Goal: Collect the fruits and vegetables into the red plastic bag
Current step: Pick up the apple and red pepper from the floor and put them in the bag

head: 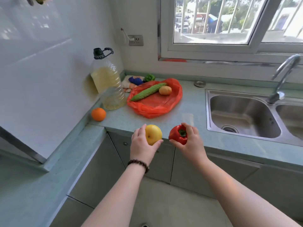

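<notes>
Crinkly plastic bag [155, 102]; brushed, seemingly steel sink [242, 112].

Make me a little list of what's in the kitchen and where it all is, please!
left hand: holds a yellow apple
right hand: holds a red pepper
red bag: lies flat on the counter
on the bag: bitter gourd and potato
orange: on the counter by the wall, left of the bag
oil bottle: stands behind the orange
cloths: in the corner behind the bag
sink: right of the bag
still loose: orange, apple, pepper
</notes>
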`<state>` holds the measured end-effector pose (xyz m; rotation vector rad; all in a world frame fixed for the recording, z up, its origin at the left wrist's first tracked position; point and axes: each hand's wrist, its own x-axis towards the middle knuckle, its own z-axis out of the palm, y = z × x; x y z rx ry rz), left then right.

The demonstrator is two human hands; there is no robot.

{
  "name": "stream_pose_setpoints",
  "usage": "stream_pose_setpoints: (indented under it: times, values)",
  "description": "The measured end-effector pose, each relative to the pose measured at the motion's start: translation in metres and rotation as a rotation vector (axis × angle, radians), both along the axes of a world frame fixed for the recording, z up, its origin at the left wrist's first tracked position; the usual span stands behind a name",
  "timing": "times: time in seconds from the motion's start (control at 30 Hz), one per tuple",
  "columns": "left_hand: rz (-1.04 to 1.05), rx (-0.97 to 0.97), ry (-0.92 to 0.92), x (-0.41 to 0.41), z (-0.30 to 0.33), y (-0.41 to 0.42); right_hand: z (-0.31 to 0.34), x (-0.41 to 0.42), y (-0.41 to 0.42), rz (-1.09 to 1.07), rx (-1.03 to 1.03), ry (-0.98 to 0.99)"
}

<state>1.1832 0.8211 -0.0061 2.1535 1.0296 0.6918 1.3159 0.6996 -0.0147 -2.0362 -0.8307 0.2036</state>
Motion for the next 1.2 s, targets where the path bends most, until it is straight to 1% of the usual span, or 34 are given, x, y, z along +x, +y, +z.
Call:
stream_pose_setpoints:
  times: [0.2,0.43,0.63,0.77,0.83,0.93,1.07,1.2]
  values:
    - [-0.031,0.029,0.028,0.034,0.013,0.095,0.016,0.028,0.087,-0.032,0.009,-0.022]
    - [-0.013,-0.013,0.06,0.078,0.006,0.165,0.008,0.074,0.147,-0.029,-0.018,0.004]
    - [0.042,-0.068,0.092,0.124,-0.013,0.211,-0.015,0.136,0.203,0.01,-0.043,0.036]
    - [0.144,-0.111,0.106,0.16,-0.019,0.24,-0.025,0.184,0.248,0.054,-0.042,0.036]
    - [0.193,-0.107,0.135,0.179,-0.024,0.255,-0.029,0.205,0.269,0.087,-0.074,-0.013]
    - [0.205,-0.099,0.198,0.206,-0.03,0.272,-0.032,0.231,0.299,0.137,-0.146,-0.046]
    - [0.159,-0.132,0.286,0.231,-0.04,0.288,-0.042,0.254,0.329,0.211,-0.277,-0.08]
    - [0.103,-0.161,0.334,0.244,-0.05,0.3,-0.05,0.265,0.343,0.279,-0.348,-0.151]
